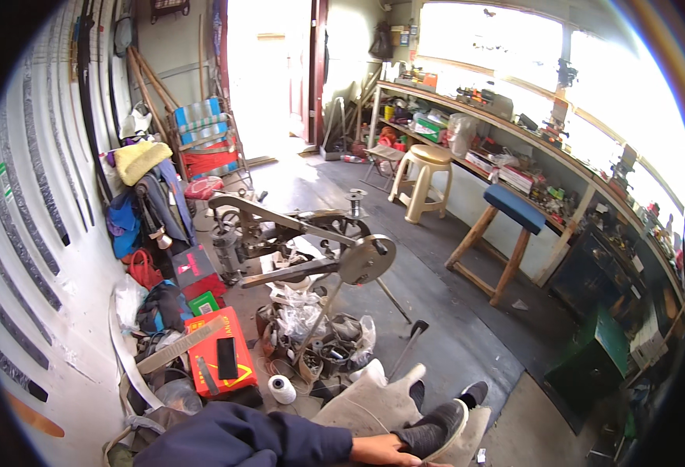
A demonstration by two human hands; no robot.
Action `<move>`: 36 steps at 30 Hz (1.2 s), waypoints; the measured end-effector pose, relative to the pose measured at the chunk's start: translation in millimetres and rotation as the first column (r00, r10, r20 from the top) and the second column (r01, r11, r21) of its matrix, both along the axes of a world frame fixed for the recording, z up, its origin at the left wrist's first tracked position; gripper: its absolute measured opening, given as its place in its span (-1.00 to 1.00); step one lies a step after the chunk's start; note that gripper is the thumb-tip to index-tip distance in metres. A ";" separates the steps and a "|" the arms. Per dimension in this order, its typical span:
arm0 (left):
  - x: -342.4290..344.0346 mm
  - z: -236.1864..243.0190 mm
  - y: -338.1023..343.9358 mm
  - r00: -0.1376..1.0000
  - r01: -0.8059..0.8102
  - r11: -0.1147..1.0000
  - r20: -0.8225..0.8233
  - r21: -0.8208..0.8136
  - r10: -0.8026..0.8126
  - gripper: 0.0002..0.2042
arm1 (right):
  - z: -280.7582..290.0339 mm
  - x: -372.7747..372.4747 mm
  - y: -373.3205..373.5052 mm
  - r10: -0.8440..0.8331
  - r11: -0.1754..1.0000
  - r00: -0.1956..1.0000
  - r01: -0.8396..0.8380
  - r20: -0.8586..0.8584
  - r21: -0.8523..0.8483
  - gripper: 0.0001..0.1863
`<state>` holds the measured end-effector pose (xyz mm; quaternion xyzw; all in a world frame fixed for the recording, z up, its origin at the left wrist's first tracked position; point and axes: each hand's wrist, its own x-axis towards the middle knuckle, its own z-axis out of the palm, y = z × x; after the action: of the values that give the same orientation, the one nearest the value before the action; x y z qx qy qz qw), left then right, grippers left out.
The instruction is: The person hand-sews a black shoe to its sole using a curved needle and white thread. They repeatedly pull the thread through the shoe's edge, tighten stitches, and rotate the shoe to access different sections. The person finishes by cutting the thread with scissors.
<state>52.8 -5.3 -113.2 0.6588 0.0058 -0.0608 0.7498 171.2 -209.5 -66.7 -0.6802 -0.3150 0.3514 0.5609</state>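
A: Main thing?
B: Black shoe [440, 430], low in view, lying on its side across a pale cloth [370, 405]. We see the light sole rim along its right side.

A: Left hand [379, 449]?
B: Touching the shoe at its near end. Fingers run toward the lower edge, partly cut off; we can't tell if they're clenched on it or just resting.

A: Right hand [437, 465]?
B: We get a sliver of skin at the lower edge, probably that one. Can't tell its state.

A: Handling?
B: We'd judge it light, upper soft and giving, sole stiffer but bendable. Not fragile. Not very slippery, though it could slide on the cloth. Best hold, we think: heel in one hand, sole edge near the toe in the other; pinching only the upper would let it sag.

A: Nearby?
B: Second shoe [475, 394] just beyond; we can't say if it's worn. White spool [282, 390] left of the cloth, phone [226, 359] on a red box [247, 340], sewing machine [367, 259] ahead on the floor. Tabletop [479, 107] under the windows, well apart.
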 end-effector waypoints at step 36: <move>-30.3 11.6 -38.3 0.842 -0.508 0.841 -0.312 -0.186 0.440 -0.71 | -7.5 -16.2 -3.7 -0.193 0.971 0.978 0.180 0.077 0.158 -0.84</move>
<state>22.5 -43.5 -101.5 0.5180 0.2589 0.0432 0.8141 155.0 -213.2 -74.1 -0.6782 -0.3007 0.2407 0.6259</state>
